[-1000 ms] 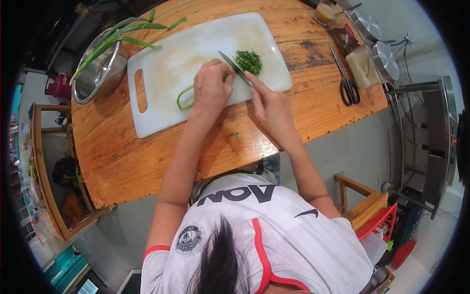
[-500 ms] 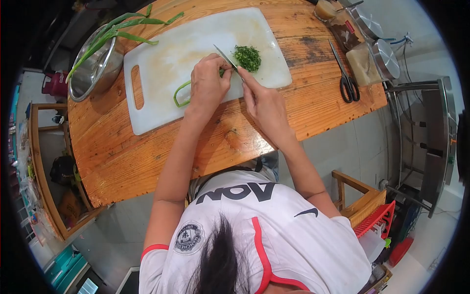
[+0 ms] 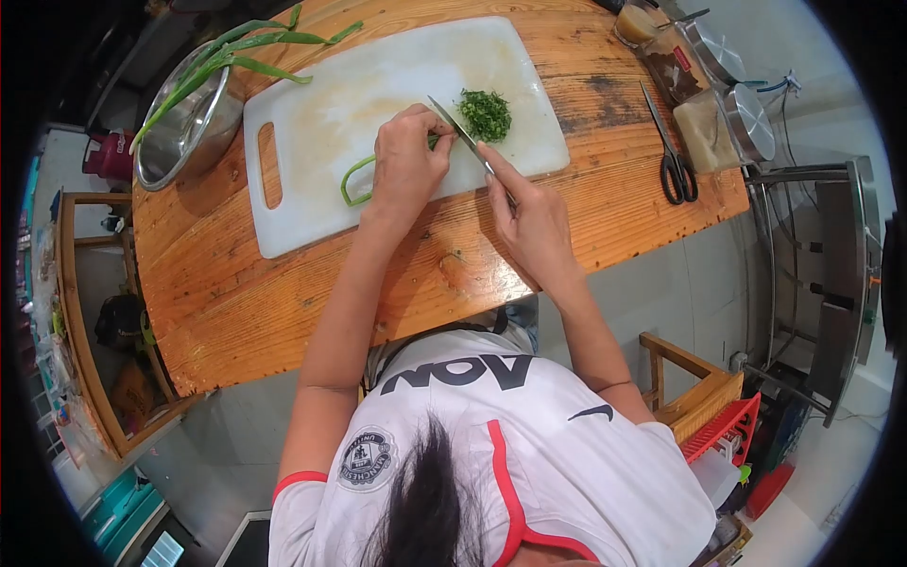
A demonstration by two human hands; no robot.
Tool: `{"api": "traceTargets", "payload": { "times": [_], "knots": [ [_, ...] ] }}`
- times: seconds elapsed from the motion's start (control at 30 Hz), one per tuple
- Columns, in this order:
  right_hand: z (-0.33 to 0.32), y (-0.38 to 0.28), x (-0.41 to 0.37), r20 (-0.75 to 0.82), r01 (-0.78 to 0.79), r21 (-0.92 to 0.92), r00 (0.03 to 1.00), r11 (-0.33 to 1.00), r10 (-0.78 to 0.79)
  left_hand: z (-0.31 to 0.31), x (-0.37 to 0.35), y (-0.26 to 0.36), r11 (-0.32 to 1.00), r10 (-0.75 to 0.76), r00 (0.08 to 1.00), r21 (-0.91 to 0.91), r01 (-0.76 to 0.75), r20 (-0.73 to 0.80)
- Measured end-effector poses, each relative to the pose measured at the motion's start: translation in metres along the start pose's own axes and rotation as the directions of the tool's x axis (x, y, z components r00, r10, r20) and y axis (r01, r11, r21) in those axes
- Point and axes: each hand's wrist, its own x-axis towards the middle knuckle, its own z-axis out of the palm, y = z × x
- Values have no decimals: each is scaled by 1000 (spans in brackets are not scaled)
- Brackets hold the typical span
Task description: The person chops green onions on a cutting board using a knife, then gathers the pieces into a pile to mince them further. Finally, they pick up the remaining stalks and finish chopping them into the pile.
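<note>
My left hand [image 3: 410,163] is closed around a green onion [image 3: 351,180], whose bent green leaf loops out on the left over the white cutting board [image 3: 331,104]. In my right hand [image 3: 531,213] is a knife [image 3: 461,128], its blade slanting up and left just beside my left fingertips. A small heap of finely chopped green onion [image 3: 485,115] lies on the board to the right of the blade. The stretch of green onion inside my left fist is mostly hidden.
A metal bowl [image 3: 194,128] at the left holds long green onions [image 3: 248,47] that hang over its rim. Black-handled scissors [image 3: 675,170] lie on the wooden table [image 3: 416,274] at right, near jars [image 3: 709,132]. A wooden stool [image 3: 697,383] stands at lower right.
My right hand has shifted slightly right and down, and more of the knife blade shows. My left hand keeps its hold on the green onion.
</note>
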Motion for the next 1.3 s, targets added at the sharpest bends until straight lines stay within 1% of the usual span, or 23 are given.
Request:
{"api": "traceTargets", "payload": {
  "times": [0.03, 0.2, 0.3, 0.4, 0.63, 0.73, 0.83, 0.93, 1.03, 1.13, 1.23, 1.3],
  "knots": [
    [1, 1, 1, -10, 21, -20, 1000, 1000, -22, 0, 0, 0, 1000, -6, 1000, -3, 6, 1],
    [-7, -5, 0, -1, 2, -31, 1000, 1000, -2, 0, -1, -1, 999, -28, 1000, -18, 28, -3],
    [-7, -6, -1, -1, 2, -19, 1000, 1000, -2, -1, -1, 1, 1000, -23, 1000, -7, 23, 1],
    [-7, -8, -4, 1, 5, -14, 1000, 1000, -5, -2, -1, 0, 999, -6, 1000, 46, 5, 27],
    [-7, -9, -3, -24, 12, -17, 1000, 1000, -12, -1, -2, 0, 999, 5, 1000, 33, -5, 4],
    [-5, -5, -3, 13, -9, -19, 1000, 1000, 9, -1, -2, -1, 1000, 10, 1000, 23, -10, 2],
    [-1, -3, -2, -12, 18, -6, 1000, 1000, -18, -2, -2, 0, 1000, 9, 1000, 30, -9, 12],
    [7, 0, 6, 10, 19, -39, 1000, 999, -18, -2, -1, 1, 998, 12, 1000, 53, -13, 24],
    [18, 3, 14, -46, 89, -49, 995, 995, -91, -1, -2, 1, 999, 22, 1000, 48, -22, 13],
    [11, 6, 12, -43, 72, -16, 996, 997, -73, 0, -5, -1, 996, 47, 999, 82, -46, -12],
    [-4, 2, 4, 23, -117, 93, 993, 989, 116, 0, -7, -2, 988, 90, 995, 129, -84, -38],
    [-7, 3, 4, 12, -121, 93, 993, 988, 121, 1, -9, 2, 975, 147, 989, 172, -139, -33]
  ]
}}
